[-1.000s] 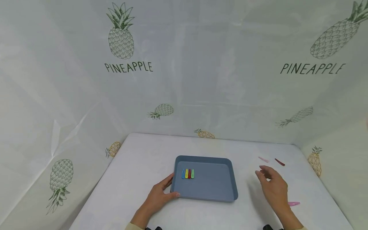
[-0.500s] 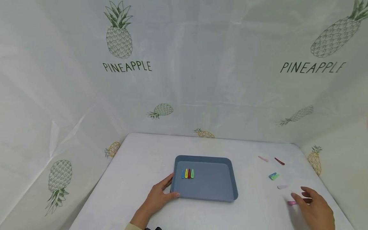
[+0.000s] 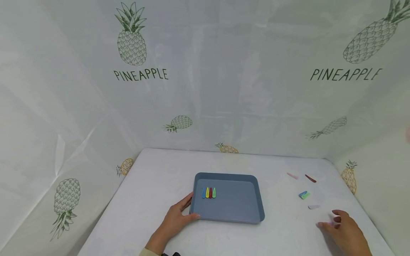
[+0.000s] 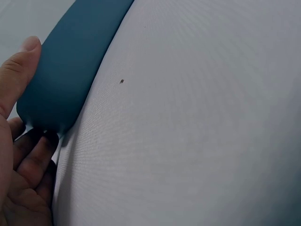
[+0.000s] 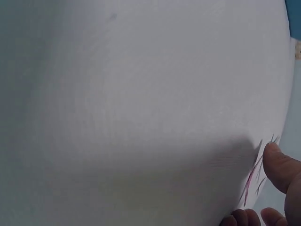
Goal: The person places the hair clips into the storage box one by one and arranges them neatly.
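Observation:
My left hand (image 3: 175, 221) holds the near left corner of a blue-grey tray (image 3: 237, 204), thumb at the front rim and fingers at the left side. In the left wrist view, fingertips curl against the tray's wall (image 4: 70, 66). Inside the tray stand side by side a blue snap hair clip (image 3: 203, 193), a yellow one (image 3: 207, 192), a red one (image 3: 210, 193) and a green one (image 3: 214, 193). At the right, my right hand (image 3: 347, 233) is low over the table around a pink hair clip (image 5: 249, 183), thumb and fingers apart; the hand mostly hides it.
Right of the tray lie a lilac hair clip (image 3: 314, 206), a blue clip (image 3: 302, 194) against a green clip (image 3: 305, 196), a light pink clip (image 3: 292, 175) and a dark red clip (image 3: 310, 178). A pineapple-print sheet (image 3: 230, 89) hangs behind the white table (image 3: 166, 170).
My right hand has moved right and toward me, from above the blue, green and lilac clips to the pink clip. Those clips have come into view. My left hand stays on the tray.

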`<state>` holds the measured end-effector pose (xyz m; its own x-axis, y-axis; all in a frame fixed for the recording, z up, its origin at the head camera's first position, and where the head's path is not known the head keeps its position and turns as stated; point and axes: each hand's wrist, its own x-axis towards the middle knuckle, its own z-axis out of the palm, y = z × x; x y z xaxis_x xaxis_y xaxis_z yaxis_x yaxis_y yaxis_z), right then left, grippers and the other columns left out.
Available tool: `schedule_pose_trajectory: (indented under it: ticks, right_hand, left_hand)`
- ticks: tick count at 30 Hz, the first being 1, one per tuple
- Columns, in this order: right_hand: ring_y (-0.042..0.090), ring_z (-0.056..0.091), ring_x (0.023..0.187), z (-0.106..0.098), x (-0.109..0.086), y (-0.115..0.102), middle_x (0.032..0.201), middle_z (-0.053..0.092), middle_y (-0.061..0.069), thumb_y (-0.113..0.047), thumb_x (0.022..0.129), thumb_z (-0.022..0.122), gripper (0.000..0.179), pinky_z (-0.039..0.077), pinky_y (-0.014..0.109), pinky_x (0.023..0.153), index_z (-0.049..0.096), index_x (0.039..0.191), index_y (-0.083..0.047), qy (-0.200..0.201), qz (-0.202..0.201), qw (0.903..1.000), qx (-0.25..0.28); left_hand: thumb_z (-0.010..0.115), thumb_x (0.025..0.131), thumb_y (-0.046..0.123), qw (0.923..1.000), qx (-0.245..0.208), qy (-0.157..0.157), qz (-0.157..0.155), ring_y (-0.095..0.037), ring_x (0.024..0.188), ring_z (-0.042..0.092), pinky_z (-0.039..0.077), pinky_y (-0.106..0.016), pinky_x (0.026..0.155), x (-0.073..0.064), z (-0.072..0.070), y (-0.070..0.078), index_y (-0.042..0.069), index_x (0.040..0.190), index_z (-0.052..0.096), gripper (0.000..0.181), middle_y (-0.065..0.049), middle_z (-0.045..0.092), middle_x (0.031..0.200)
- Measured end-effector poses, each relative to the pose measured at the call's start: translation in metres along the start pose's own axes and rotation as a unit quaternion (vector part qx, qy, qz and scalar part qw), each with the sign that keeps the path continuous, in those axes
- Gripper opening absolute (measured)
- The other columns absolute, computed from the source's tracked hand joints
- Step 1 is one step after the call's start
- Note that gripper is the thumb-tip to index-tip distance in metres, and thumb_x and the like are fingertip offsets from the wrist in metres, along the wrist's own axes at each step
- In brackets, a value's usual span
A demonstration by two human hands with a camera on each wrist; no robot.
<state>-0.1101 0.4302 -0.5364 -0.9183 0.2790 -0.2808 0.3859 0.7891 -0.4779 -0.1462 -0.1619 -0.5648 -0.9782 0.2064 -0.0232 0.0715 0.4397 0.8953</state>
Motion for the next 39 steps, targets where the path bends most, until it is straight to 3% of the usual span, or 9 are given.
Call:
schedule_pose_trajectory:
  ticks: [6, 11, 13, 16, 19, 22, 28, 35, 39]
  right_hand:
    - [0.046, 0.062, 0.101, 0.001, 0.002, 0.002, 0.118, 0.058, 0.039, -0.049, 0.085, 0.086, 0.099, 0.054, 0.061, 0.086, 0.038, 0.139, 0.020, 0.012, -0.029, 0.9994, -0.013]
    - [0.028, 0.064, 0.090, 0.001, 0.005, 0.003, 0.108, 0.068, 0.025, -0.023, 0.090, 0.083, 0.066, 0.055, 0.037, 0.073, 0.048, 0.132, 0.014, 0.069, -0.099, 0.9925, -0.018]
    - [0.027, 0.065, 0.089, 0.000, 0.007, 0.002, 0.108, 0.068, 0.025, -0.016, 0.089, 0.082, 0.060, 0.052, 0.031, 0.069, 0.050, 0.130, 0.013, 0.086, -0.110, 0.9900, -0.019]
    - [0.036, 0.066, 0.094, -0.002, 0.009, 0.003, 0.114, 0.065, 0.032, -0.017, 0.089, 0.083, 0.066, 0.056, 0.039, 0.074, 0.048, 0.134, 0.016, 0.078, -0.104, 0.9915, -0.014]
    - [0.051, 0.062, 0.104, -0.005, 0.012, 0.006, 0.122, 0.057, 0.041, -0.030, 0.087, 0.086, 0.083, 0.054, 0.059, 0.084, 0.042, 0.137, 0.020, 0.050, -0.072, 0.9960, -0.015]
    - [0.054, 0.059, 0.107, -0.007, 0.014, 0.010, 0.122, 0.055, 0.044, -0.041, 0.086, 0.087, 0.094, 0.052, 0.066, 0.089, 0.040, 0.136, 0.023, 0.034, -0.048, 0.9979, -0.025]
    - [0.047, 0.058, 0.100, -0.006, 0.014, 0.011, 0.115, 0.056, 0.042, -0.041, 0.084, 0.088, 0.088, 0.051, 0.065, 0.090, 0.047, 0.129, 0.024, 0.031, -0.017, 0.9990, -0.026]
    - [0.039, 0.062, 0.095, -0.005, 0.013, 0.010, 0.108, 0.062, 0.034, -0.031, 0.086, 0.087, 0.068, 0.053, 0.057, 0.080, 0.055, 0.122, 0.017, 0.061, -0.069, 0.9954, -0.025]
    - [0.042, 0.060, 0.098, -0.005, 0.013, 0.008, 0.114, 0.060, 0.036, -0.028, 0.088, 0.085, 0.063, 0.053, 0.057, 0.080, 0.055, 0.124, 0.013, 0.053, -0.074, 0.9955, -0.027]
  left_hand:
    - [0.087, 0.084, 0.049, 1.0000, 0.002, 0.000, 0.002, -0.028, 0.148, 0.051, 0.037, -0.058, 0.123, 0.000, 0.001, 0.001, 0.022, 0.163, 0.042, 0.095, -0.003, 0.049, 0.163]
    - [0.087, 0.085, 0.049, 1.0000, 0.006, 0.004, 0.000, -0.030, 0.148, 0.051, 0.037, -0.059, 0.122, 0.000, 0.002, 0.001, 0.022, 0.163, 0.043, 0.093, -0.004, 0.050, 0.162]
    - [0.086, 0.086, 0.048, 1.0000, 0.006, 0.005, 0.002, -0.031, 0.147, 0.052, 0.038, -0.060, 0.122, 0.000, 0.002, 0.001, 0.022, 0.163, 0.042, 0.092, -0.005, 0.050, 0.162]
    - [0.086, 0.086, 0.048, 1.0000, 0.006, 0.004, 0.003, -0.031, 0.147, 0.052, 0.037, -0.060, 0.122, 0.000, 0.002, 0.001, 0.022, 0.163, 0.042, 0.092, -0.005, 0.049, 0.163]
    - [0.086, 0.086, 0.049, 0.9999, 0.011, 0.005, 0.004, -0.031, 0.147, 0.052, 0.038, -0.060, 0.122, 0.000, 0.002, 0.002, 0.022, 0.163, 0.042, 0.093, -0.005, 0.049, 0.163]
    - [0.086, 0.085, 0.049, 0.9999, 0.012, 0.006, 0.000, -0.030, 0.147, 0.052, 0.038, -0.059, 0.122, 0.000, 0.002, 0.002, 0.023, 0.163, 0.042, 0.093, -0.004, 0.048, 0.163]
    - [0.085, 0.087, 0.049, 0.9998, 0.018, 0.006, 0.003, -0.033, 0.146, 0.053, 0.039, -0.062, 0.120, -0.002, 0.003, 0.002, 0.020, 0.163, 0.042, 0.092, -0.008, 0.050, 0.162]
    - [0.086, 0.085, 0.051, 0.9999, 0.013, 0.008, -0.005, -0.030, 0.147, 0.052, 0.037, -0.060, 0.122, -0.001, 0.002, 0.003, 0.022, 0.163, 0.042, 0.094, -0.005, 0.048, 0.163]
    - [0.085, 0.086, 0.050, 0.9999, 0.013, 0.007, -0.003, -0.032, 0.148, 0.051, 0.037, -0.061, 0.122, 0.000, 0.003, 0.003, 0.022, 0.163, 0.042, 0.093, -0.007, 0.050, 0.162]
